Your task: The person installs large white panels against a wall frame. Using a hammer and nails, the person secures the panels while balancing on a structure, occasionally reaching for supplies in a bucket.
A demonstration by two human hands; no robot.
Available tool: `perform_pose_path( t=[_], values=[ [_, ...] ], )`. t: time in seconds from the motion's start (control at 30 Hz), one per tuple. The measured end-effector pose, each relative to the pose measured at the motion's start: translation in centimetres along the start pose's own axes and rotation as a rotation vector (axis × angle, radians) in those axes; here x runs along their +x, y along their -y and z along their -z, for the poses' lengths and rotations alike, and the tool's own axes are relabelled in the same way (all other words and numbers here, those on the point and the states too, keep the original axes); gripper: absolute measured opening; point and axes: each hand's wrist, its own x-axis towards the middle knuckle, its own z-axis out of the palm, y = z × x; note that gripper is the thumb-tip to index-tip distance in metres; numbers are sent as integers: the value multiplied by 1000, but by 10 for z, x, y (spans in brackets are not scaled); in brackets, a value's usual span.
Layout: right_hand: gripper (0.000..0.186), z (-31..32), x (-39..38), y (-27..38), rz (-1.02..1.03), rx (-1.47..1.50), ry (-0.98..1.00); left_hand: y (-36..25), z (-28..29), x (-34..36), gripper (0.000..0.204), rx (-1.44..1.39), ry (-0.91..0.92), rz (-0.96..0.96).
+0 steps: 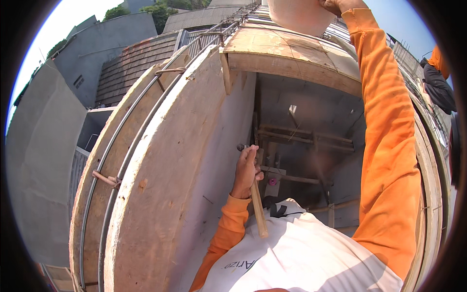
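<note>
My left hand (247, 173) is closed around a hammer (259, 209), close under its dark head. The hammer's wooden handle slants down in front of my white shirt. My right arm reaches far up and forward, and my right hand (339, 5) is closed at the edge of a pale, bucket-shaped container (300, 17). The picture's top edge cuts off both that hand and the container. The container is over the wooden formwork top (292, 48) across the opening.
A tall plywood panel (165, 160) stands at my left, with metal bars (114, 180) tied along it. Below me is a deep shaft with wooden braces (301, 136). Roofs and grey walls (116, 44) lie beyond. Another person (438, 80) is at far right.
</note>
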Motion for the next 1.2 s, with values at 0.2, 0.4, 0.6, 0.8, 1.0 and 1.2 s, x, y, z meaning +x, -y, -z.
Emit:
perform_pose_path(
  t=[0.2, 0.4, 0.6, 0.8, 1.0, 1.2],
  values=[
    [43, 1, 16, -60, 114, -274, 124, 0, 14, -4, 37, 13, -78, 9],
    [47, 22, 10, -80, 172, -389, 227, 8, 10, 1, 35, 5, -99, 34],
    [55, 28, -3, -94, 281, -218, 251, 9, 6, 5, 35, 9, -118, 48],
    [27, -43, -63, -18, -645, 772, -10, 4, 14, -1, 30, 112, -163, -10],
    [56, -135, -77, 32, 199, -354, 825, 40, 56, 23, 28, 771, -40, -502],
    [59, -193, -90, 37, 519, -614, 1104, 91, 99, 13, 14, 1115, -129, -468]
  ],
)
